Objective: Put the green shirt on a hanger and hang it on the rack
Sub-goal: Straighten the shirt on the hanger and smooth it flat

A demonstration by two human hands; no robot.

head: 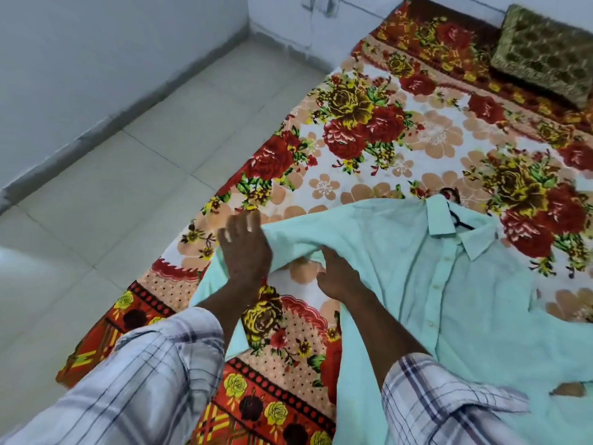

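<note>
A pale green button-up shirt lies spread, front up, on a floral blanket. A black hanger sits inside its collar, with only the hook and a bit of the neck showing. My left hand grips the shirt's left sleeve where the cloth bunches up. My right hand rests beside it at the sleeve's underside, fingers curled into the fabric. No rack is in view.
The floral blanket covers a low mattress on a tiled floor. A green and gold pillow lies at the far right corner. Grey walls close in at the left and back.
</note>
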